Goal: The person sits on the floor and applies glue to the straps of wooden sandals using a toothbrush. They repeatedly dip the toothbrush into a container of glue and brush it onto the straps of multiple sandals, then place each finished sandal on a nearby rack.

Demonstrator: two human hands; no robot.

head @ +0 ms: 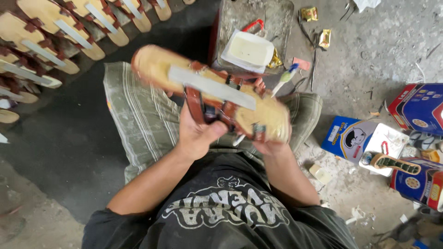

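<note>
Tan sandal sole with brown leather straps and grey strip [210, 92], frame centre, long axis upper-left to lower-right. Left hand [196, 133] grips straps underneath; right hand [270, 140] cups lower-right end, also holding white brush [287, 76].

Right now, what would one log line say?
left hand: grips sandal straps | right hand: under sandal, holds brush | glue tub ahead
</note>
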